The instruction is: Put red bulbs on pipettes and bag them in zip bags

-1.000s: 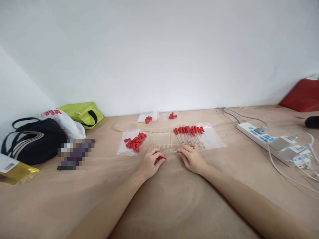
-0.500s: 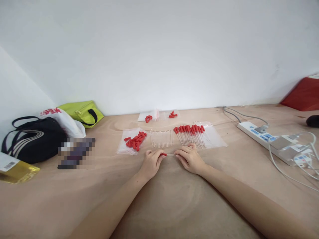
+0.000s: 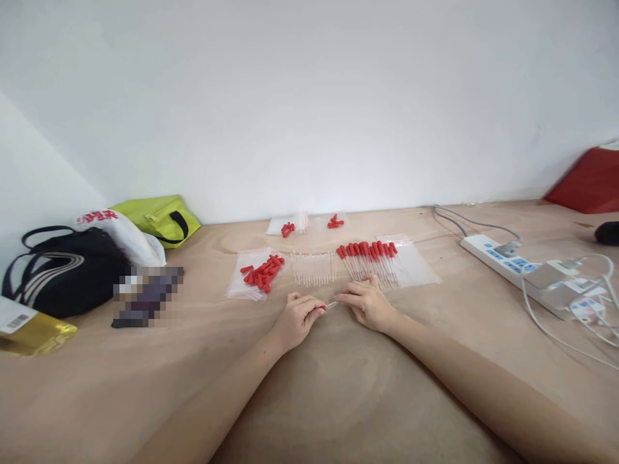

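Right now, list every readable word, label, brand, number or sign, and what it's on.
No text reads with certainty.
White plastic bag: red characters, creased and blurred.
Gold package: white label with a barcode, print too small.
Power strip: blue markings, too small.

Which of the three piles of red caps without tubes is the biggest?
The front pile, nearest the left hand; the two farther piles hold visibly fewer caps.
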`<state>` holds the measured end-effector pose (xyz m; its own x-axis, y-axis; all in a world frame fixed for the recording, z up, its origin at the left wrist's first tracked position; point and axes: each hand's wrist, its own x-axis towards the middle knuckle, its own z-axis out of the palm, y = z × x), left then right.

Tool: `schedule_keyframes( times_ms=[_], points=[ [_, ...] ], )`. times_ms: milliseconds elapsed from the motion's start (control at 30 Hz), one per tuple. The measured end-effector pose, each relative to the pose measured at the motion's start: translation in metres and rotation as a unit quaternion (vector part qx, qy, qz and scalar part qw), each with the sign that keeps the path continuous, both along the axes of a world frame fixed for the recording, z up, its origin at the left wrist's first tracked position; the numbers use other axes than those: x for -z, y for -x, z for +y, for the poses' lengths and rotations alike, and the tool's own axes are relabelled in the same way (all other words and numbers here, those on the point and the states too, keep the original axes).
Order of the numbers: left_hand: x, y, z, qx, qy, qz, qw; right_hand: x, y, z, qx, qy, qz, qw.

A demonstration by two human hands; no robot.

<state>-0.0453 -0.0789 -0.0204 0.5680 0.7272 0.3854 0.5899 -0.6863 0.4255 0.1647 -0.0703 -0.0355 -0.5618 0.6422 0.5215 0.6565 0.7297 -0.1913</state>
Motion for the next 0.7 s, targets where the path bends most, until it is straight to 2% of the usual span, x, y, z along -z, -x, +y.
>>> schedule_keyframes(
  times_ms=[200,567,700],
  points=[
    [-0.001,0.000,-0.001,-0.003,-0.025,0.017,1.000,-0.003,0.003,-0.008,0.006,-0.035,-0.023,0.999],
    [0.000,-0.001,-0.003,0.015,-0.072,0.052,0.996,-0.004,0.019,-0.015,-0.001,0.011,0.003,1.000],
    [-0.001,0.001,0.002,-0.003,-0.072,0.048,0.996,-0.008,0.022,-0.013,0.008,0.012,-0.009,1.000]
  ],
)
